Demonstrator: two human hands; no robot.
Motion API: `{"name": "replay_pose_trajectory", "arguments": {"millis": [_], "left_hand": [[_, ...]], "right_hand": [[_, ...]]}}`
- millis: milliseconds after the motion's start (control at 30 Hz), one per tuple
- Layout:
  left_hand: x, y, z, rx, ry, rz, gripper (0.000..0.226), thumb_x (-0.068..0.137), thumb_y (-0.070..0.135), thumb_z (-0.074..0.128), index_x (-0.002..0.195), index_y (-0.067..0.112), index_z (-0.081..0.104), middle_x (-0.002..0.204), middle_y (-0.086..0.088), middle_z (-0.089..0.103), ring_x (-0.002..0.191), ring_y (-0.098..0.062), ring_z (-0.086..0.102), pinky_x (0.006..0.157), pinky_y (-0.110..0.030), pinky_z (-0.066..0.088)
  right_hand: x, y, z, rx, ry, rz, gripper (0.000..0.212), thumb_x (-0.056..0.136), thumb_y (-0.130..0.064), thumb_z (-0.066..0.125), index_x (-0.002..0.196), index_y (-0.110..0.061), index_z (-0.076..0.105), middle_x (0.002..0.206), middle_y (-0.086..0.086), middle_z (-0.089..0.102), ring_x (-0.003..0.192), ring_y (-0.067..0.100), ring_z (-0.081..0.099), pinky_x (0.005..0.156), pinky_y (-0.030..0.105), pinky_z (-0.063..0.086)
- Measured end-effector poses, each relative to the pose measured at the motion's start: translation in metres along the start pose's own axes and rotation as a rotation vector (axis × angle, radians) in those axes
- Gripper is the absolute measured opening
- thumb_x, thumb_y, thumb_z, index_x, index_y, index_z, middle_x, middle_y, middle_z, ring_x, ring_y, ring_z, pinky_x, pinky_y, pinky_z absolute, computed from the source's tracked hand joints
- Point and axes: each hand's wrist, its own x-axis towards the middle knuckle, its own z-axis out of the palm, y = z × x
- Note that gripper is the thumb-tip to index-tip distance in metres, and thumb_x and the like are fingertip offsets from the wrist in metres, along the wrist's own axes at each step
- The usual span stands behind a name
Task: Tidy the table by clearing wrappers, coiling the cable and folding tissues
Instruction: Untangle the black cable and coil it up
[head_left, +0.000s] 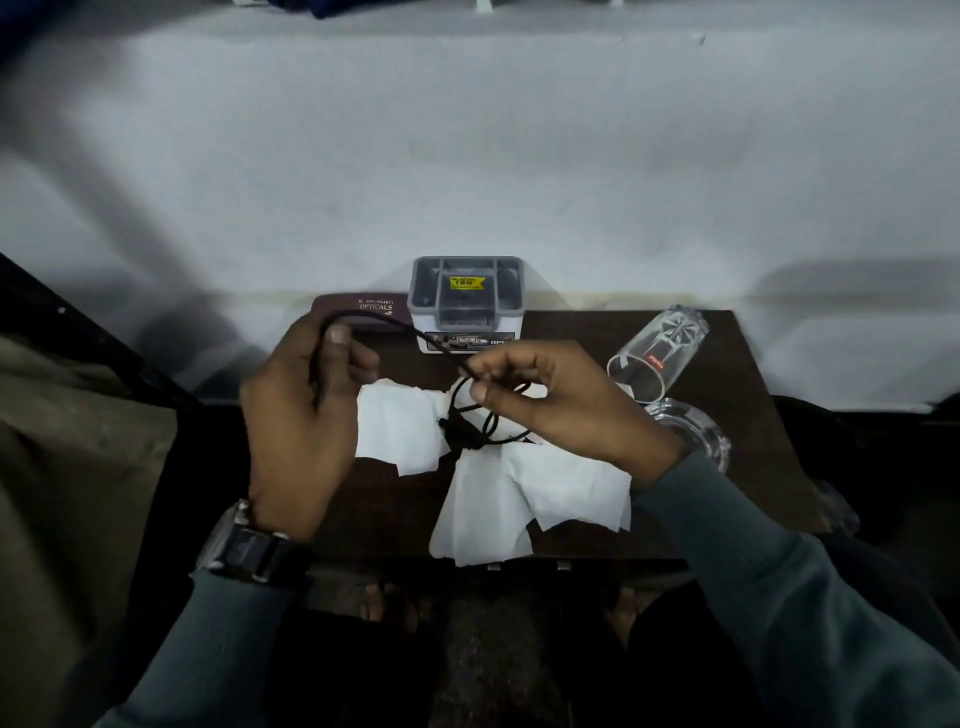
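A thin black cable (431, 338) stretches between both hands above a small dark table (566, 332). My left hand (301, 405) grips one stretch of it, the cable running over the thumb. My right hand (545, 405) pinches it between thumb and fingers, and loose loops of it hang down onto white tissues (498, 493). The tissues lie unfolded and overlapping on the middle of the table, partly under the cable loops and my right hand.
A grey compartment box (465, 301) with a yellow sticker stands at the table's back. A maroon spectacle case (363, 306) lies to its left. A clear glass tumbler (660, 353) lies on its side at the right, with a glass ashtray (696, 431) below it.
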Motion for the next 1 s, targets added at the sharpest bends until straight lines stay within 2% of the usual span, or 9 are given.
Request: {"name": "replay_pose_trajectory", "arguments": {"millis": [100,233,367,433,500,600,767,867,1000], "left_hand": [[0.005,0.004,0.001,-0.263,-0.127,-0.246,0.031,0.11,0.026,0.045,0.111,0.011,0.072,0.061,-0.002,0.05,0.055,-0.016,0.047,0.054,-0.032,0.053],[0.008,0.021,-0.011,-0.696,-0.47,-0.654,0.052,0.104,0.05,0.037,0.096,0.011,0.07,0.049,0.002,0.026,0.046,-0.009,0.014,0.039,-0.018,0.014],[0.007,0.026,-0.021,-1.13,-0.723,-0.664,0.041,0.105,0.044,0.038,0.098,0.016,0.067,0.049,0.005,0.036,0.043,-0.008,0.017,0.033,-0.017,0.024],[0.007,0.022,-0.02,-1.333,-0.748,-0.626,0.033,0.106,0.039,0.043,0.106,0.016,0.067,0.063,0.004,0.056,0.047,-0.008,0.039,0.047,-0.019,0.046],[0.011,0.02,-0.019,-1.497,-0.726,-0.597,0.035,0.107,0.037,0.043,0.115,0.015,0.069,0.088,0.0,0.073,0.068,-0.015,0.065,0.076,-0.031,0.059],[0.02,0.02,-0.023,-1.701,-0.64,-0.635,0.049,0.111,0.036,0.03,0.13,0.007,0.065,0.126,-0.011,0.073,0.113,-0.031,0.069,0.11,-0.044,0.045],[0.031,0.03,-0.031,-1.578,-0.482,-0.517,0.053,0.113,0.037,0.023,0.123,0.009,0.068,0.16,-0.011,0.043,0.151,-0.027,0.036,0.127,-0.045,0.019],[0.027,0.033,-0.022,-1.471,-0.465,-0.423,0.054,0.113,0.036,0.023,0.11,0.016,0.074,0.165,-0.01,0.036,0.152,-0.024,0.035,0.123,-0.042,0.026],[0.02,0.026,-0.002,-0.976,-0.363,-0.319,0.037,0.106,0.027,0.038,0.106,0.005,0.068,0.15,-0.009,0.057,0.143,-0.023,0.049,0.119,-0.038,0.038]], "right_hand": [[0.009,-0.002,-0.001,0.013,0.098,-0.019,0.017,0.099,-0.013,0.067,0.11,-0.024,0.072,0.095,-0.012,0.073,0.092,0.012,0.071,0.092,0.033,0.057],[0.022,-0.013,-0.002,0.064,0.25,-0.086,0.018,0.1,-0.023,0.062,0.108,-0.039,0.066,0.093,-0.019,0.068,0.081,0.014,0.064,0.082,0.036,0.057],[0.027,-0.024,0.001,0.022,0.307,-0.164,0.013,0.101,-0.027,0.064,0.106,-0.037,0.07,0.093,-0.015,0.07,0.084,0.033,0.064,0.075,0.036,0.055],[0.026,-0.026,0.004,-0.028,0.273,-0.191,0.009,0.1,-0.026,0.065,0.103,-0.031,0.072,0.091,-0.007,0.07,0.082,0.028,0.064,0.071,0.03,0.053],[0.024,-0.025,0.006,-0.093,0.2,-0.211,0.006,0.098,-0.025,0.069,0.097,-0.021,0.074,0.083,-0.003,0.065,0.076,0.02,0.061,0.067,0.023,0.048],[0.022,-0.021,0.006,-0.193,0.124,-0.202,0.007,0.095,-0.019,0.073,0.099,-0.015,0.075,0.078,-0.008,0.057,0.07,0.006,0.055,0.066,0.013,0.041],[0.019,-0.026,0.008,-0.251,0.089,-0.177,0.014,0.103,-0.023,0.06,0.105,-0.018,0.073,0.086,-0.007,0.072,0.081,0.011,0.067,0.075,0.025,0.053],[0.014,-0.033,0.017,-0.364,0.004,-0.208,0.024,0.107,-0.032,0.049,0.113,-0.019,0.068,0.09,-0.006,0.073,0.083,0.009,0.067,0.075,0.03,0.052],[0.011,-0.034,0.034,-0.533,-0.105,-0.29,0.029,0.108,-0.037,0.043,0.101,-0.016,0.062,0.085,-0.003,0.065,0.079,0.014,0.059,0.072,0.041,0.047]]}}
